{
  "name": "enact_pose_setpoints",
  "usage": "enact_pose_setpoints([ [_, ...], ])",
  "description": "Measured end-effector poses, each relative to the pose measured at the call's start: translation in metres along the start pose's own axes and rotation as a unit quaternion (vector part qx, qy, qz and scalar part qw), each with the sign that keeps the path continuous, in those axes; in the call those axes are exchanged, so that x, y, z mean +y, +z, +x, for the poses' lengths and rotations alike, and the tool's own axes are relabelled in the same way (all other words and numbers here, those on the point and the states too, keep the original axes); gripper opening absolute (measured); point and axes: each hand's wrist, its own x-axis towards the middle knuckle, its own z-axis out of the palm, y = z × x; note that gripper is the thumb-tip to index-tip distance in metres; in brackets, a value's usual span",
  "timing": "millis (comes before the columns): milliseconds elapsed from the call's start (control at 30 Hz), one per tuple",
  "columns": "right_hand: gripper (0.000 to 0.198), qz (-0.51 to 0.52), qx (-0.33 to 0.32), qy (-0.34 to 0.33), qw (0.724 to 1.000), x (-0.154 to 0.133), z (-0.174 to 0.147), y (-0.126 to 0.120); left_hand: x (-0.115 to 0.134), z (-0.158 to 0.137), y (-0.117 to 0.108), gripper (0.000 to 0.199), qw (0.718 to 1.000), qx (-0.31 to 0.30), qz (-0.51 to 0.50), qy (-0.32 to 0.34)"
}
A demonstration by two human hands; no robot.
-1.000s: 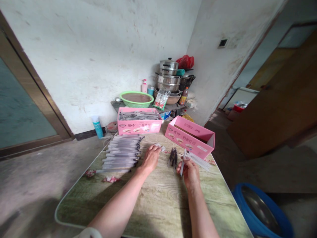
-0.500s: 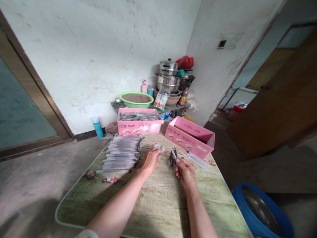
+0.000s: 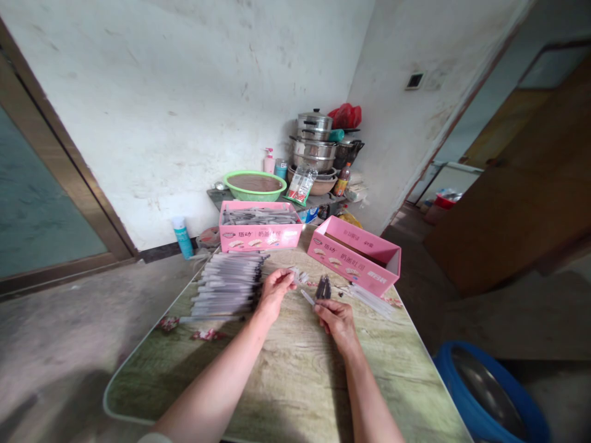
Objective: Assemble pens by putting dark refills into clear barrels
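My right hand [image 3: 339,320] is closed around a pen [image 3: 308,298], whose pale end points up and left. Just beyond it lies a bunch of dark, slim pen parts [image 3: 324,287]. My left hand [image 3: 276,291] has its fingertips pinched at a small heap of whitish pieces [image 3: 301,276]; what is between them is too small to make out. Left of that hand, a wide stack of pens with translucent barrels [image 3: 226,286] covers part of the table. On the right, several clear tubes [image 3: 373,300] lie before a pink box.
One pink box [image 3: 261,239] at the back holds many pens; another pink box [image 3: 355,258] stands angled at the right. Behind are a green basin [image 3: 255,195] and stacked pots [image 3: 314,151]. A blue tub [image 3: 530,406] is beside the wood-patterned table [image 3: 286,394].
My right hand has shifted slightly left, and the pen in it now tilts leftward, away from the dark parts. My left hand has moved a little up and left, its fingers still at the whitish pieces.
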Motion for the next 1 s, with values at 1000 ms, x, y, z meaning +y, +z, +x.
enact_pose_setpoints([
  [1000, 0.033, 0.07, -0.04, 0.03, 0.996, 0.001, -0.002, -0.004, 0.001, -0.013, 0.012, 0.036, 0.99, -0.113, 0.078, -0.026],
])
